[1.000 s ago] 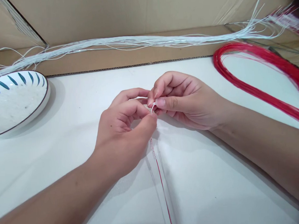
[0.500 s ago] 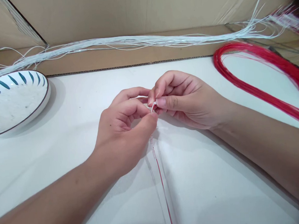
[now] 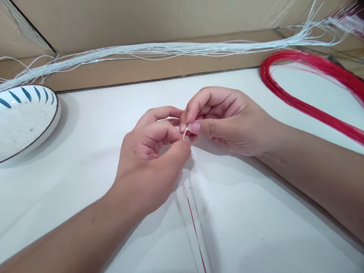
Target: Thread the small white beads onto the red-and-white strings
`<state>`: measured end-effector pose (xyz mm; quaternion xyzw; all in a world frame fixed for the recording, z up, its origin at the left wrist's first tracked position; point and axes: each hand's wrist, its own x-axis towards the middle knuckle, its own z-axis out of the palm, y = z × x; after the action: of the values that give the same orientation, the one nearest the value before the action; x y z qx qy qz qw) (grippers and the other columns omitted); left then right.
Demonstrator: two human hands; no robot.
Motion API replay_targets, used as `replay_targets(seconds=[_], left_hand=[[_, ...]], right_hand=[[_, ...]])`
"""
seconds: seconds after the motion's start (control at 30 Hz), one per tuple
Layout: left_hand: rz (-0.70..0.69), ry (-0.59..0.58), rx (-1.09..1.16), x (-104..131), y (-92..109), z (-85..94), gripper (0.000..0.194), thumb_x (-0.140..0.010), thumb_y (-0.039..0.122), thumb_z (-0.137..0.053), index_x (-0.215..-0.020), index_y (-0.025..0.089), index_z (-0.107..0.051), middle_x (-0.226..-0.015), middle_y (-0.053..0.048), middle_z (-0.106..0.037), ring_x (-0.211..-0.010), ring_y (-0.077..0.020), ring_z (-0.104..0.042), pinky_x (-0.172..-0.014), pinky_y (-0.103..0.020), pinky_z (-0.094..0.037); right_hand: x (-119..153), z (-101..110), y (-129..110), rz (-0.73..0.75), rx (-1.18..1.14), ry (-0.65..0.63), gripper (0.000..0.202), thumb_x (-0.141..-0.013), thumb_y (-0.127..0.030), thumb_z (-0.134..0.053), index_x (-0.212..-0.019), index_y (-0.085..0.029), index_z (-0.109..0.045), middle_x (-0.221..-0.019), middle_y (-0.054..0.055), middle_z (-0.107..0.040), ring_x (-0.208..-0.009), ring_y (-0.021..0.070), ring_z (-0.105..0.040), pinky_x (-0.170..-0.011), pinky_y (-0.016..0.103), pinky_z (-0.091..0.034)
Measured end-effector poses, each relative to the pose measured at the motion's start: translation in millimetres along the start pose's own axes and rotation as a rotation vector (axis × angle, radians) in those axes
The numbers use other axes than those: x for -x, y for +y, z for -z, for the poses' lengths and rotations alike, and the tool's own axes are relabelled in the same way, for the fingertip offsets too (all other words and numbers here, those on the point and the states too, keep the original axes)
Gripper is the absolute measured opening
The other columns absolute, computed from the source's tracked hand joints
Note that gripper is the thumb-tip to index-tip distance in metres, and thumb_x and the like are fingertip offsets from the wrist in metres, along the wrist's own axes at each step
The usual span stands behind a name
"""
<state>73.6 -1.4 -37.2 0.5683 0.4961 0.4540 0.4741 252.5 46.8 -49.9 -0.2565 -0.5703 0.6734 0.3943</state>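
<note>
Between the fingertips of both hands, over the white tabletop (image 3: 121,250), is a thin white cord (image 3: 185,132). My left hand (image 3: 158,155) pinches it between thumb and forefinger. The thumb and forefinger of my right hand (image 3: 228,120) close on its upper end, right beside the left fingertips. Below my left hand hangs a narrow red-and-white patterned length (image 3: 183,183), which continues as a thin red cord (image 3: 194,228) running down past the lower edge of the view. Fingers hide how the white and red parts join.
To the left stands a white oval dish (image 3: 20,132) with blue-green leaf marks, holding small clear pieces. A bundle of white cords (image 3: 162,50) stretches along the cardboard (image 3: 151,71) at the back. On the right lies a looped bundle of red cords (image 3: 292,98).
The fingertips have drawn slightly closer, so less white cord shows between them. The red cord below has swung a little to the left.
</note>
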Motion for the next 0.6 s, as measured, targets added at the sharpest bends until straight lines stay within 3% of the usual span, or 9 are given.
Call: replay_targets(seconds=[0.13,0.3,0.4,0.5,0.6], left_hand=[[0.023,-0.003,-0.022,0.8,-0.1,-1.3,0.025,-0.078,0.013,-0.069,-0.054,0.021,-0.068,-0.114,0.002,-0.07,-0.089,-0.0142,-0.073,-0.046,-0.015,-0.048],[0.055,0.006,-0.061,0.9,0.9,-0.8,0.023,-0.079,0.017,-0.071,-0.056,0.022,-0.071,-0.111,0.002,-0.07,-0.089,-0.012,-0.071,-0.059,-0.014,-0.054],[0.097,0.014,-0.02,0.5,2.1,-1.1,0.023,-0.079,0.017,-0.07,-0.057,0.023,-0.073,-0.111,0.002,-0.069,-0.083,-0.0104,-0.069,-0.053,-0.014,-0.052],[0.115,0.017,0.015,0.0,2.1,-1.6,0.022,-0.079,0.019,-0.071,-0.058,0.023,-0.075,-0.11,0.001,-0.07,-0.082,-0.0128,-0.069,-0.048,-0.015,-0.05],[0.115,0.041,0.031,-0.9,-0.2,-1.6,0.02,-0.079,0.02,-0.073,-0.06,0.024,-0.077,-0.111,0.0,-0.072,-0.089,-0.0166,-0.07,-0.054,-0.018,-0.054]], right_hand=[[0.9,-0.5,-2.4,0.002,0.048,0.016,0.012,-0.082,-0.018,-0.082,-0.086,-0.017,-0.07,-0.078,0.0,-0.073,-0.072,0.0121,-0.071,-0.069,0.023,-0.061],[1.2,0.4,-7.2,0.016,0.129,0.06,0.015,-0.079,-0.017,-0.085,-0.085,-0.016,-0.071,-0.075,0.0,-0.073,-0.068,0.0118,-0.071,-0.066,0.022,-0.06],[0.8,1.5,-9.4,0.011,0.151,0.057,0.015,-0.08,-0.016,-0.085,-0.084,-0.017,-0.071,-0.074,-0.001,-0.073,-0.067,0.0111,-0.07,-0.065,0.022,-0.06],[0.9,2.0,-9.6,0.015,0.154,0.066,0.015,-0.08,-0.014,-0.084,-0.084,-0.017,-0.07,-0.072,-0.002,-0.073,-0.067,0.0106,-0.07,-0.065,0.021,-0.06],[1.5,2.1,-8.7,0.03,0.154,0.095,0.015,-0.079,-0.014,-0.084,-0.084,-0.017,-0.07,-0.073,-0.001,-0.072,-0.067,0.0112,-0.07,-0.065,0.022,-0.06]])
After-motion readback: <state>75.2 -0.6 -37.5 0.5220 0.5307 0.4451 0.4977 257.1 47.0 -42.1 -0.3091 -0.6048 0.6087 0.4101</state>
